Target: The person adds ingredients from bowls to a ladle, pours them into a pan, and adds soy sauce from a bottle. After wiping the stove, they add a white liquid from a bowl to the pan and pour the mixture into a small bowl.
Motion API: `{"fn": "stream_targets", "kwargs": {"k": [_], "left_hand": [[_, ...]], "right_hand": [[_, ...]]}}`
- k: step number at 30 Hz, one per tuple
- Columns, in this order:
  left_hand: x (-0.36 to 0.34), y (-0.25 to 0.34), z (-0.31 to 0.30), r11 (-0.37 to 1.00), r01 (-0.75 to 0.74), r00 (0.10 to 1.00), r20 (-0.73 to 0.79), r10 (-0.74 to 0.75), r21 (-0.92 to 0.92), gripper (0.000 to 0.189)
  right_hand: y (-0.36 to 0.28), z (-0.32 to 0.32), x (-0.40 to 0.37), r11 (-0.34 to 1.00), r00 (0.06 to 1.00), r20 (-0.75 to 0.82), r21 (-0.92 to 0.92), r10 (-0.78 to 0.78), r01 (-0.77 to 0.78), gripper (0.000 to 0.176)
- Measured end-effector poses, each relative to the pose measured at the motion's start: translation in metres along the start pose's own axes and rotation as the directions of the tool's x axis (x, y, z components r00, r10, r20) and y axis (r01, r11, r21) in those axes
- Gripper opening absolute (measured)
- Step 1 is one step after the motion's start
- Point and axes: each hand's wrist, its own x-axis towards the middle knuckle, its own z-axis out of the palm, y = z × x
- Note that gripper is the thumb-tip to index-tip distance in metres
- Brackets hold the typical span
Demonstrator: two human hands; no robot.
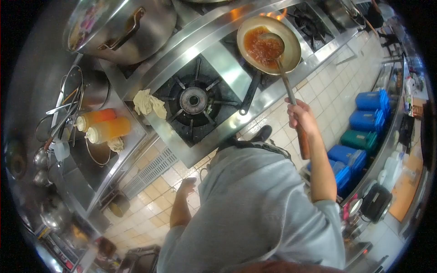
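Observation:
My right hand (301,114) is closed around the long handle of a ladle (285,82). The ladle's bowl rests in reddish-brown sauce (258,49) inside a round pan (292,41). That pan stands over a burner with flames at its far edge, and its dark handle (250,93) points toward my body with no hand on it. My left hand (185,187) hangs low over the tiled floor, away from the stove, its fingers slightly curled; whether it holds anything is too small to make out.
A large steel pot (132,41) stands at the upper left. Near an unlit burner (193,101) lie a crumpled cloth (149,103) and two squeeze bottles (109,130). Ladles (42,159) hang at the far left. Blue and green bins (366,120) line the right side.

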Motion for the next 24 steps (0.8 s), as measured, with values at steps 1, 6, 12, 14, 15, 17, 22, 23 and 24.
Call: {"fn": "stream_targets", "kwargs": {"k": [1,6,12,14,15,17,22,23,24], "left_hand": [[0.011,-0.009,-0.004,1.000,0.002,1.000,0.000,-0.002,0.004,0.037],[0.012,-0.011,-0.003,0.995,-0.072,0.997,0.043,0.069,0.071,0.034],[0.006,-0.005,-0.004,0.995,-0.089,0.995,0.042,0.090,-0.033,0.030],[-0.003,0.003,0.000,0.995,-0.092,0.995,0.037,0.091,0.027,0.031],[-0.007,0.006,0.002,0.992,-0.096,0.995,0.033,0.093,0.086,0.031],[-0.009,0.010,0.003,0.993,-0.081,0.997,0.024,0.080,0.091,0.032],[0.004,0.009,-0.003,0.991,-0.079,0.996,0.048,0.074,0.110,0.031],[0.008,0.009,-0.003,0.994,-0.077,0.996,0.050,0.073,0.076,0.030],[0.011,0.010,-0.003,0.996,-0.076,0.996,0.053,0.073,0.042,0.029]], "right_hand": [[-0.006,0.008,-0.004,0.992,0.999,0.018,0.111,0.051,-0.052,0.038],[-0.006,0.010,0.002,0.879,0.984,0.128,0.445,0.126,-0.171,0.039],[0.001,0.015,-0.006,0.868,0.985,0.158,0.476,0.073,-0.141,0.042],[0.004,0.013,-0.009,0.903,0.993,0.112,0.421,0.038,-0.082,0.043],[0.006,0.011,-0.009,0.903,0.993,0.110,0.422,0.040,-0.083,0.043],[0.009,0.005,-0.011,0.951,0.997,0.076,0.311,-0.023,-0.002,0.046],[0.006,-0.003,-0.019,0.985,0.997,0.006,0.155,-0.083,0.081,0.046],[0.007,-0.004,-0.020,0.989,0.994,-0.008,0.107,-0.105,0.105,0.045],[0.007,-0.005,-0.022,0.988,0.994,-0.013,0.108,-0.106,0.106,0.045]]}}
